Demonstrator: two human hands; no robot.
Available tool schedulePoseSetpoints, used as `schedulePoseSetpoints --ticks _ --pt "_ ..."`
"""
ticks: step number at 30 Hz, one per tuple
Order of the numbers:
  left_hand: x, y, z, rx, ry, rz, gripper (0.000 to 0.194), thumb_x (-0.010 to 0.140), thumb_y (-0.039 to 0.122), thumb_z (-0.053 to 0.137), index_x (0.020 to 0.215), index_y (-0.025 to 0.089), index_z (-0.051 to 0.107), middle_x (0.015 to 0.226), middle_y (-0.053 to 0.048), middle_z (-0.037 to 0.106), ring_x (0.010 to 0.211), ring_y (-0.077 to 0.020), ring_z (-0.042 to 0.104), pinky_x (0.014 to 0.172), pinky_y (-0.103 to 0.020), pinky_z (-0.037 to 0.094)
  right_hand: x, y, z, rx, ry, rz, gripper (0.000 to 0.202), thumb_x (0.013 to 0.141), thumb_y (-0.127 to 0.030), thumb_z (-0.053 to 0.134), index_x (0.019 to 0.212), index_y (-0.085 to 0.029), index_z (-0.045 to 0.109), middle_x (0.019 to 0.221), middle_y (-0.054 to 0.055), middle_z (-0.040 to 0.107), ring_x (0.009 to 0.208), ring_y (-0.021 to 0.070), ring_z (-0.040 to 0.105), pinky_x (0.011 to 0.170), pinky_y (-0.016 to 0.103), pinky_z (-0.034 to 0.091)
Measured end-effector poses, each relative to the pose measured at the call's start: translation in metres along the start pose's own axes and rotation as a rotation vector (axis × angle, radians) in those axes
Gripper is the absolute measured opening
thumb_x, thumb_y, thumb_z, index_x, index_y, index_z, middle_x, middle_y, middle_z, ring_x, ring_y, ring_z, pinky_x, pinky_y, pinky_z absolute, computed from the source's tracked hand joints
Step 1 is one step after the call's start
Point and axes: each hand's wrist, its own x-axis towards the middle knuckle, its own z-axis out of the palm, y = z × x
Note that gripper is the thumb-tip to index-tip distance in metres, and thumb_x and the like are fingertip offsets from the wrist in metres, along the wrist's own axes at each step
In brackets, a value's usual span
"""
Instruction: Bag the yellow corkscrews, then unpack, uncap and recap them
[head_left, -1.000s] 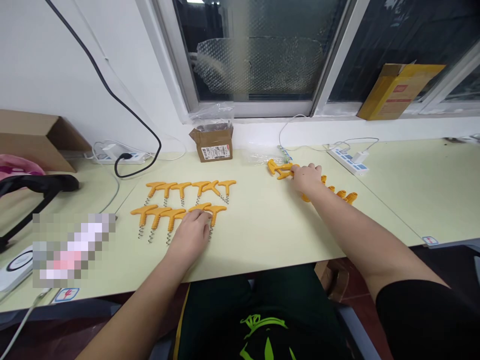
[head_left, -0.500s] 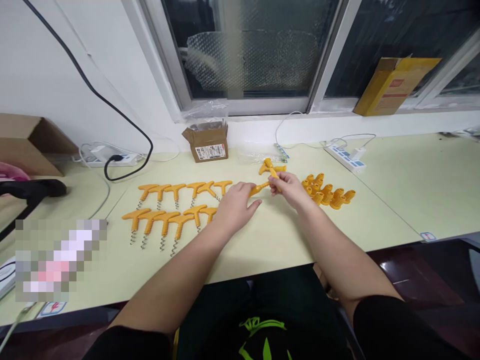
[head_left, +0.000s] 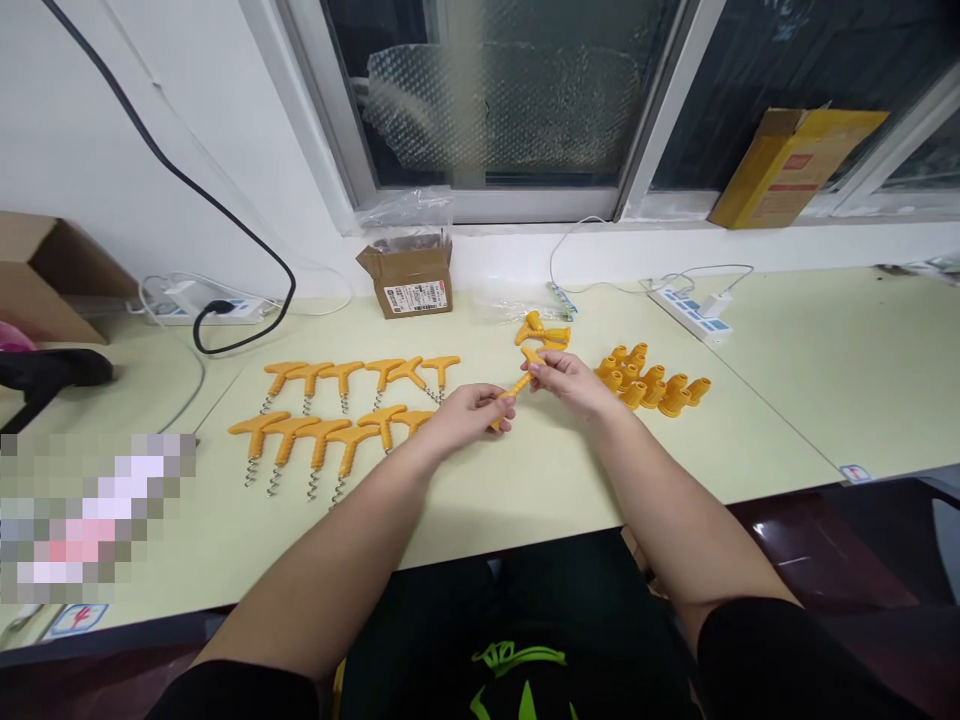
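Note:
Between both hands is a yellow T-handled corkscrew (head_left: 520, 384), held at a slant over the table. My right hand (head_left: 574, 383) pinches it just below the crossbar. My left hand (head_left: 476, 412) is closed around its lower end, where a bit of yellow shows below the fingers; the metal spiral is not visible. To the left lie two rows of yellow corkscrews (head_left: 324, 430) with bare metal spirals. Several yellow ribbed caps (head_left: 652, 385) stand grouped right of my right hand. Just beyond the hands lie a few more yellow pieces (head_left: 553, 335), partly overlapping.
A small open cardboard box (head_left: 415, 285) stands at the back by the wall, with clear plastic film (head_left: 506, 300) to its right. Power strips (head_left: 690, 312) with cables lie at the back on both sides. A black cable (head_left: 289, 290) hangs down at the left.
The corkscrew has turned to a steeper slant, its crossbar now showing above my right fingers. My left hand has moved lower, its fingers now curled round the lower end. The view has shifted slightly.

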Motion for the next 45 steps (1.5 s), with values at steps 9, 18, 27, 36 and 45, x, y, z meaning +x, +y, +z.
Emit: schedulePoseSetpoints --ticks 9,18,27,36,45 --pt "-0.004 0.011 -0.005 -0.809 -0.306 -0.275 0.028 0.095 0.040 0.057 0.092 0.015 0.069 0.060 0.002 0.045 0.051 -0.0115 0.046 0.057 -0.026 0.041 -0.002 -0.010 0.005 0.107 0.107 -0.109 0.042 0.069 -0.059 0.086 0.094 -0.027 0.074 0.097 0.003 0.069 0.076 0.0169 0.062 0.082 0.038 0.057" --pt "-0.001 0.005 -0.006 -0.704 -0.229 -0.143 0.028 0.088 0.042 0.069 0.095 0.015 0.070 0.078 -0.003 0.059 0.074 -0.0161 0.058 0.067 -0.028 0.047 0.002 -0.011 -0.025 0.176 0.378 -0.141 0.043 0.075 -0.057 0.082 0.101 -0.026 0.067 0.094 0.002 0.073 0.087 0.0190 0.071 0.083 0.037 0.061" --pt "0.005 -0.009 0.002 -0.429 -0.095 0.015 0.038 0.081 0.050 0.081 0.099 0.018 0.074 0.100 -0.006 0.070 0.096 -0.0181 0.063 0.092 -0.032 0.046 0.001 0.010 0.021 -0.047 0.076 0.027 0.046 0.074 -0.052 0.084 0.098 -0.027 0.054 0.063 -0.009 0.059 0.062 0.0141 0.063 0.066 0.030 0.057" --pt "0.001 -0.003 0.012 -0.393 0.079 -0.015 0.045 0.076 0.058 0.082 0.096 0.019 0.070 0.089 -0.002 0.061 0.074 -0.0122 0.056 0.073 -0.030 0.049 -0.010 -0.004 0.023 -0.425 -0.106 -0.302 0.029 0.094 -0.050 0.064 0.110 -0.026 0.069 0.120 0.008 0.066 0.116 0.0240 0.062 0.095 0.039 0.052" --pt "-0.002 0.003 0.004 -0.085 0.201 0.075 0.046 0.092 0.059 0.057 0.092 0.016 0.075 0.086 -0.006 0.068 0.078 -0.0199 0.058 0.071 -0.031 0.044 -0.013 -0.007 0.016 -0.535 -0.051 -0.372 0.031 0.082 -0.047 0.081 0.101 -0.026 0.068 0.103 0.005 0.070 0.100 0.0242 0.063 0.094 0.041 0.048"
